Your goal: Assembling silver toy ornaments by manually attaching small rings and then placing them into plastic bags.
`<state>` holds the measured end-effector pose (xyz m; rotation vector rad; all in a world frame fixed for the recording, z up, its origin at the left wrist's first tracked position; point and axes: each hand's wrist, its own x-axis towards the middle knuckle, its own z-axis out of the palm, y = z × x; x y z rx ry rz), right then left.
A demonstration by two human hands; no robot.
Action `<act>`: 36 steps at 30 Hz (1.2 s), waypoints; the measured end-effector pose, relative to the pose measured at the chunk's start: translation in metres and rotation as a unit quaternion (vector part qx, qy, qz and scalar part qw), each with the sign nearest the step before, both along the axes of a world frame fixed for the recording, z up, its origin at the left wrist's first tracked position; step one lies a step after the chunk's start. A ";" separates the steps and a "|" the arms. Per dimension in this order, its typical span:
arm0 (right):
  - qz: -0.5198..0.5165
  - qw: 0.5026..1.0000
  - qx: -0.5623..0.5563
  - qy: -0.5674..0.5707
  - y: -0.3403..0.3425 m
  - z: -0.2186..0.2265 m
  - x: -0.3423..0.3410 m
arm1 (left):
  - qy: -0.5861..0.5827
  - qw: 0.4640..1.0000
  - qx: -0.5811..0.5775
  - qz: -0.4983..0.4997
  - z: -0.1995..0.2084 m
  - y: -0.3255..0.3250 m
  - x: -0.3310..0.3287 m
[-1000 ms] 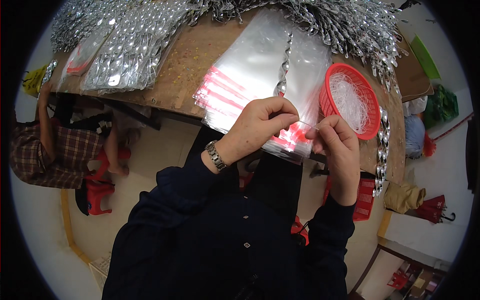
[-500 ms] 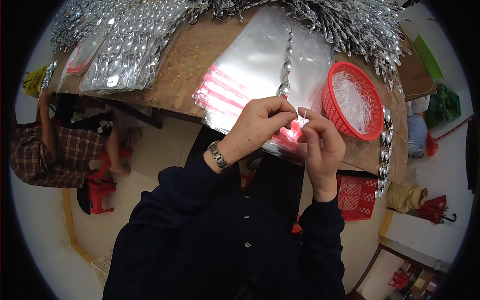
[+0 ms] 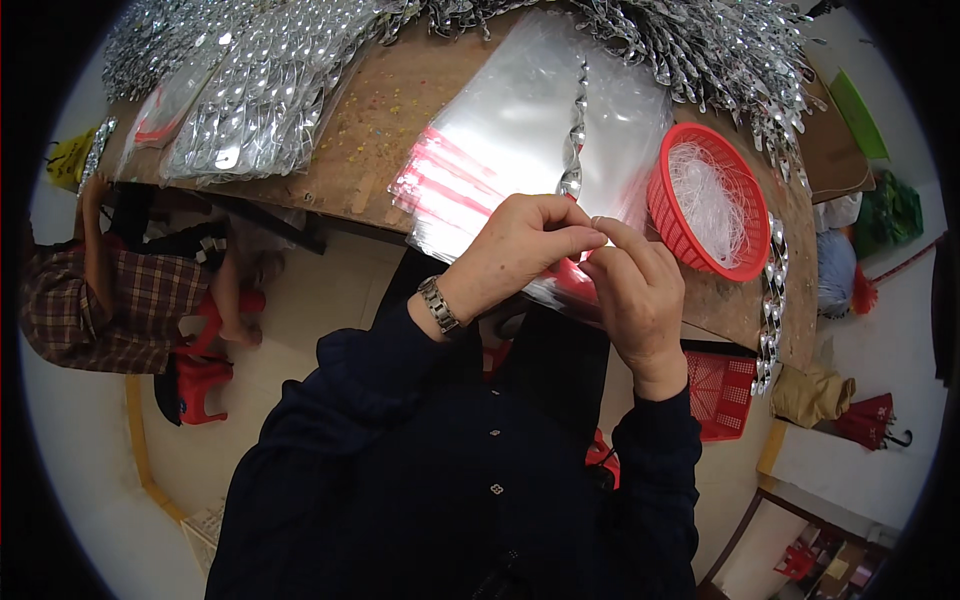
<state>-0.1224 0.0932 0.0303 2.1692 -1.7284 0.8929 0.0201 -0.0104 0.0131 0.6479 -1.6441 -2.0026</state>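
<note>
Two bare hands in dark sleeves work over the near edge of a wooden table. The left hand, with a metal watch on its wrist, is closed, thumb against forefinger, holding the near end of a twisted silver strip. The right hand comes in from the right with fingers bent, thumb and forefinger meeting the left fingertips; whether it grips anything cannot be told, since the fingers hide the spot.

The strip lies just beyond the left hand and a little to the far left of the right hand. Its near end disappears under the left fingers; its long axis runs almost straight away from the person, the narrow far end leaning slightly right. Beneath it is a stack of clear plastic bags with red-marked near edges.

Right of the bags, a red basket holds tangled clear thread. More twisted strips hang over the table's right edge. To the far left are bundled silver strips; a glittering heap spreads along the far right.
</note>
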 end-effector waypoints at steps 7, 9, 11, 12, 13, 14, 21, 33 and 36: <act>-0.009 1.000 -0.007 -0.008 -0.001 -0.005 0.001 | 0.029 0.999 -0.002 0.023 -0.007 0.001 -0.005; -0.006 0.999 -0.006 -0.036 -0.001 -0.006 0.002 | 0.019 1.000 0.005 0.016 -0.004 0.000 -0.003; -0.003 0.998 -0.009 -0.057 0.000 -0.007 0.003 | 0.009 1.000 0.012 0.009 -0.003 0.000 -0.002; 0.001 0.997 -0.012 -0.078 0.000 -0.008 0.004 | 0.020 1.000 0.003 0.014 -0.004 0.000 -0.003; 0.001 0.997 -0.012 -0.078 0.001 -0.008 0.006 | 0.031 0.999 -0.006 0.019 -0.005 0.000 -0.003; -0.016 0.993 -0.010 -0.113 0.002 -0.008 0.009 | 0.030 0.999 -0.006 0.020 -0.004 0.000 -0.002; -0.046 0.965 -0.015 -0.259 -0.002 -0.013 0.007 | 0.019 0.999 0.035 0.017 -0.003 0.000 0.001; -0.050 0.940 0.033 -0.335 -0.003 -0.024 0.001 | 0.011 1.000 0.002 -0.016 -0.004 0.001 0.000; -0.046 0.939 0.033 -0.341 -0.003 -0.025 0.001 | 0.017 1.000 -0.009 -0.017 -0.008 0.001 -0.001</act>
